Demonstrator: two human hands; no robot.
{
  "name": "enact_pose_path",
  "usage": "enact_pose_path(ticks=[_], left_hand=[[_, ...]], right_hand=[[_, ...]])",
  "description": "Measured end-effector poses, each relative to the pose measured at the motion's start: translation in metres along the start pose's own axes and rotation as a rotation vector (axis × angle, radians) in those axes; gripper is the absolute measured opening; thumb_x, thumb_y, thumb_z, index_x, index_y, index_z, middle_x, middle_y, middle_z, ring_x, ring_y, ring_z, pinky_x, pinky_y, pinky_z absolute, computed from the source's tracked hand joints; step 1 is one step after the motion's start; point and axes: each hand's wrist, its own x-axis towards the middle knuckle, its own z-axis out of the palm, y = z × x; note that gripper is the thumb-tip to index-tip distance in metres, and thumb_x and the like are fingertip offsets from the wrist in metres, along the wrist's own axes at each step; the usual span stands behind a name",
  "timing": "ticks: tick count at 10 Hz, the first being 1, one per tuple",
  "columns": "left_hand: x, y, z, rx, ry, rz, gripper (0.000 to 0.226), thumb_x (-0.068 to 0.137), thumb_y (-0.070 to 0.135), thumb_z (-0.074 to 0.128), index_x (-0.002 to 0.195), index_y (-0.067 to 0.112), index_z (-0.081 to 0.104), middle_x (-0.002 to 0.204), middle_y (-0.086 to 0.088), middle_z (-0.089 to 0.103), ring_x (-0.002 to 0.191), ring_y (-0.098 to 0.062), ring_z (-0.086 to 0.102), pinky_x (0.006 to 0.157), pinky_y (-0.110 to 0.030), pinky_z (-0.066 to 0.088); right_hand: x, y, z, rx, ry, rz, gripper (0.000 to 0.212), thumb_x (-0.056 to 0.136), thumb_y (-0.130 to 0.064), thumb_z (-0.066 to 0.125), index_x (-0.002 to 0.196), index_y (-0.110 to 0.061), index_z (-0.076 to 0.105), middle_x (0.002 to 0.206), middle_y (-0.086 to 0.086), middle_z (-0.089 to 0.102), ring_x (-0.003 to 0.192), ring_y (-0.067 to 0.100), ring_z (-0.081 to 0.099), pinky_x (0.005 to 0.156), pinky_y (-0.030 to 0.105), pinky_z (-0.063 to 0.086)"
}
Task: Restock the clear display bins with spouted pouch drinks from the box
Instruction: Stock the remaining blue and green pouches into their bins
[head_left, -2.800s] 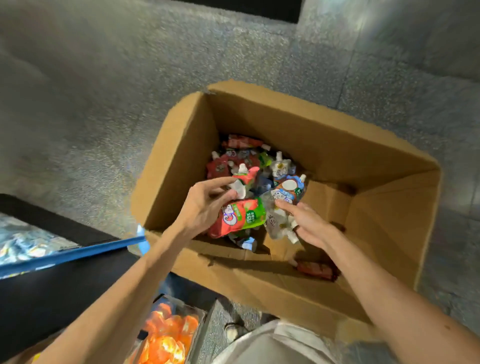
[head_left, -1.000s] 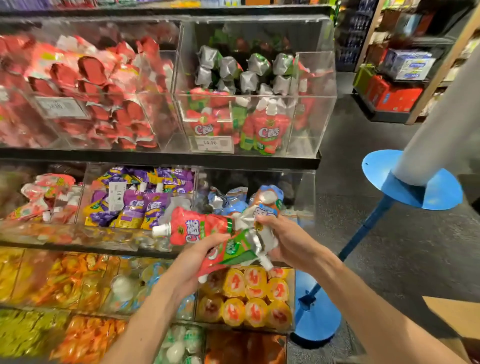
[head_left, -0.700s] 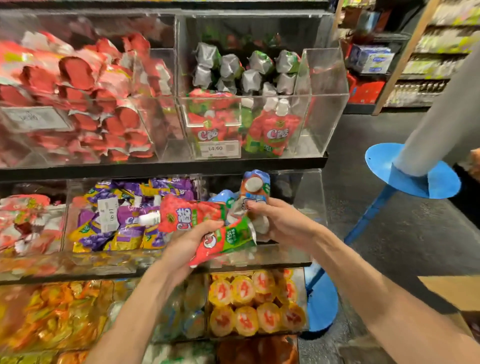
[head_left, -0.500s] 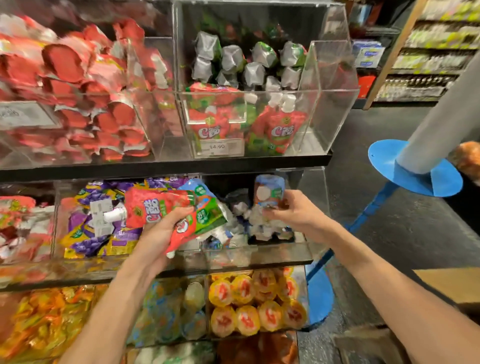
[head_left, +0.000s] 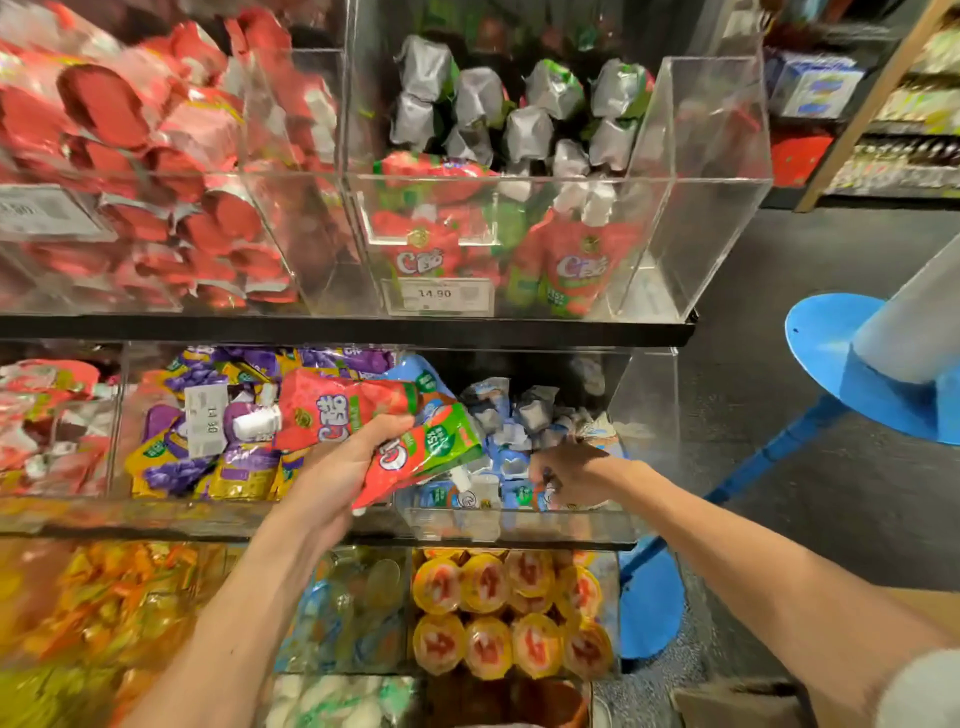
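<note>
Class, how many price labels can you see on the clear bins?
3: the upper left label, blurred; the upper middle label, reading 14.90; the lower label, before the purple pouches. Others may be hidden.

Dark speckled floor (head_left: 753, 389) — a blue stand (head_left: 826, 338) on it, stocked shelves (head_left: 914, 135) beyond.

R hand (head_left: 576, 470) fingers (head_left: 544, 475) part-hid among pouches (head_left: 522, 415).
</note>
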Motion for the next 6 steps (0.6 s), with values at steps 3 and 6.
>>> enact_pose_path(ticks=[3, 6], left_hand=[[-0.006, -0.007, 0.034, 0.073, -0.042, -0.053, 0.017, 0.080, 0.014, 0.077, 0.092, 0.005, 0.070, 0.071, -0.007, 0.075, 0.053, -0.015, 0.070, 0.045, -0.023, 0.054], [-0.005, -0.004, 0.054, 0.043, -0.153, -0.035, 0.029, 0.072, 0.014, 0.078, 0.099, 0.006, 0.070, 0.081, -0.010, 0.077, 0.063, -0.018, 0.073, 0.055, -0.026, 0.058]], right_hand=[[0.002, 0.012, 0.011, 0.742, 0.216, 0.075, 0.050, 0.089, -0.076, 0.030, 0.109, -0.039, 0.056, 0.071, -0.023, 0.055, 0.062, -0.018, 0.047, 0.053, -0.004, 0.032], [-0.063, 0.005, -0.063, 0.837, 0.146, -0.091, 0.037, 0.103, -0.039, 0.048, 0.116, -0.009, 0.065, 0.108, 0.012, 0.072, 0.084, 0.021, 0.068, 0.067, 0.028, 0.056]])
